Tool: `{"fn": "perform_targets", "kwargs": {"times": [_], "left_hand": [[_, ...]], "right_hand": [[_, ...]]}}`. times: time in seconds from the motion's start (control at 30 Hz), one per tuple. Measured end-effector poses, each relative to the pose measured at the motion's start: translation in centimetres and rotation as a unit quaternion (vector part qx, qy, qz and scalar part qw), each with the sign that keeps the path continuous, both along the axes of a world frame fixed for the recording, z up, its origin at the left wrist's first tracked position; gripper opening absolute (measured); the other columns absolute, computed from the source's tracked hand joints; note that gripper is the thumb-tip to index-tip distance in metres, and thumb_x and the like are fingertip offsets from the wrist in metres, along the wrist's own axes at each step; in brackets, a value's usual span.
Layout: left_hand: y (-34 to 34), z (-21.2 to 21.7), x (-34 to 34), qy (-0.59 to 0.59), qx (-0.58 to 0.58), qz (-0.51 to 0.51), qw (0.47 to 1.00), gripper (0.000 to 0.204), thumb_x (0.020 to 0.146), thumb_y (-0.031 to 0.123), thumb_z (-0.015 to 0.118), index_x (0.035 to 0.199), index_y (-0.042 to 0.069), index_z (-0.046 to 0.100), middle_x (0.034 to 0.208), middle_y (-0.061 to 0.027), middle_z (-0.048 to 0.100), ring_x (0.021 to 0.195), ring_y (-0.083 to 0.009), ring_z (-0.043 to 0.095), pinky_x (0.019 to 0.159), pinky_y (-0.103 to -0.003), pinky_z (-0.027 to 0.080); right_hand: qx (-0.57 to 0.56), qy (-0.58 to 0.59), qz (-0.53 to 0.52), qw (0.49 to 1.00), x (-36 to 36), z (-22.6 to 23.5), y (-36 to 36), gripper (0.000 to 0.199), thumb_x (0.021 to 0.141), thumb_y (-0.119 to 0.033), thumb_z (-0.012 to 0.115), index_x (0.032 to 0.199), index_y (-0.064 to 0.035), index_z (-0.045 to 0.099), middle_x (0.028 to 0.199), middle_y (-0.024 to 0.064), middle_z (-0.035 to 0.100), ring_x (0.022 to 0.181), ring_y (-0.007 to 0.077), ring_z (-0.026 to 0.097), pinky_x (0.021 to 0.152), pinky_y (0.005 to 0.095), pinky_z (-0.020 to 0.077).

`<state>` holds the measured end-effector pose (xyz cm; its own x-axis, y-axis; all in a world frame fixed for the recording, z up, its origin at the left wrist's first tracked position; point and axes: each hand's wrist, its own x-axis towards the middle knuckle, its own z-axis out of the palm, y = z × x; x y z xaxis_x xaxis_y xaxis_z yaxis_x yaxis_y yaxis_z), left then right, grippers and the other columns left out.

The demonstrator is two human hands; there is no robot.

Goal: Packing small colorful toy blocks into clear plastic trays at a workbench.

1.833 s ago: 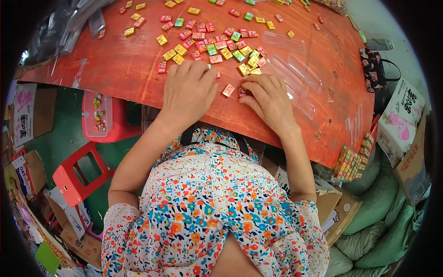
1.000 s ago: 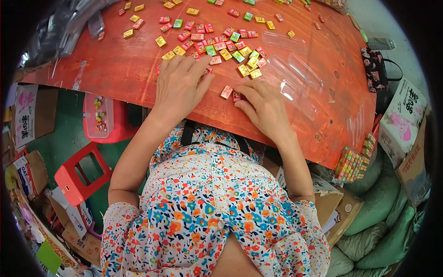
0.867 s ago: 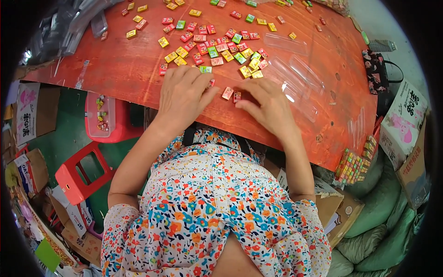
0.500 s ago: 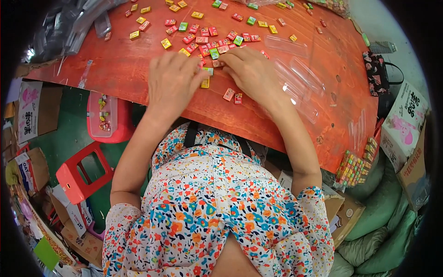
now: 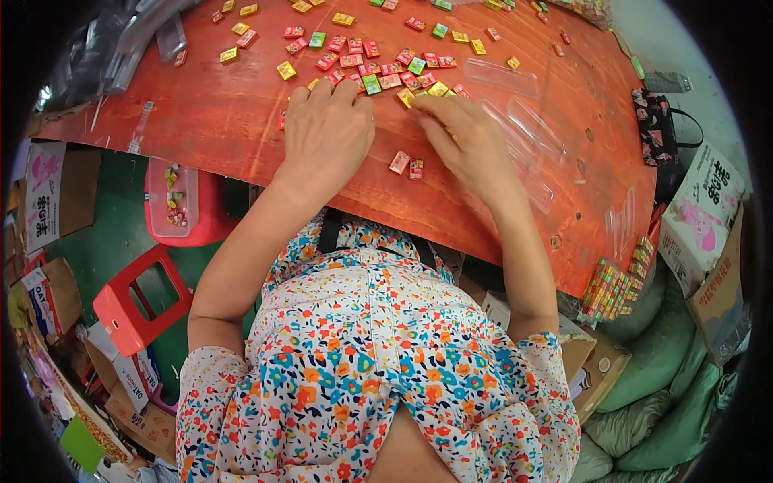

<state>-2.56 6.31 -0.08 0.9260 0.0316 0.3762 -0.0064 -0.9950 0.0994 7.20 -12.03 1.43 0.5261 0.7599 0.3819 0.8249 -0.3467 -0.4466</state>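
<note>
Many small red, yellow and green boxes, like tiny candy packs (image 5: 351, 61), lie scattered on the red wooden table (image 5: 217, 133). My left hand (image 5: 330, 133) is over the near edge of the cluster, its fingers curled downward; its fingertips and whatever is under them are hidden. A red box edge (image 5: 282, 120) shows just left of it. My right hand (image 5: 465, 141) has its thumb apart from its fingers, and its fingertips are beside a yellow box (image 5: 405, 97). Between my wrists, nearer me, a pink box (image 5: 399, 163) and a red box (image 5: 416, 168) lie side by side.
Clear plastic tubes or trays (image 5: 523, 145) lie right of my right hand, with more clear plastic (image 5: 145, 48) piled far left. Bundled boxes (image 5: 609, 291) sit at the right table corner. A plastic bin (image 5: 171, 201) and red stool (image 5: 143, 299) stand left below the table.
My left hand has moved right and covers the spot where several boxes lay between my hands. My right hand has shifted slightly right and nearer me, its thumb further from the fingers.
</note>
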Motion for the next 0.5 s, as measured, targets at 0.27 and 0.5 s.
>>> {"fn": "perform_targets", "kwargs": {"times": [0.27,0.5], "left_hand": [[-0.9,1.2,-0.5,-0.018,-0.137,-0.028,0.99,0.012,0.081,0.014,0.066,0.077,0.004,0.06,0.082,-0.0118,0.061,0.081,-0.0299,0.061,0.071,-0.044,0.05],[-2.8,0.5,-2.4,0.058,-0.159,-0.027,0.985,0.013,0.084,0.014,0.064,0.084,0.003,0.056,0.081,-0.0152,0.062,0.08,-0.0329,0.064,0.066,-0.045,0.052]], "right_hand": [[0.018,0.29,-0.15,0.945,-4.6,-0.9,-4.2,0.015,0.092,-0.009,0.064,0.102,0.0015,0.068,0.088,0.0084,0.07,0.08,0.0139,0.067,0.072,0.0278,0.0518],[-0.014,0.207,-0.121,0.971,-4.5,-1.3,-4.0,0.017,0.091,-0.011,0.066,0.102,0.0012,0.068,0.088,0.0123,0.069,0.076,0.02,0.067,0.069,0.0315,0.0533]]}}
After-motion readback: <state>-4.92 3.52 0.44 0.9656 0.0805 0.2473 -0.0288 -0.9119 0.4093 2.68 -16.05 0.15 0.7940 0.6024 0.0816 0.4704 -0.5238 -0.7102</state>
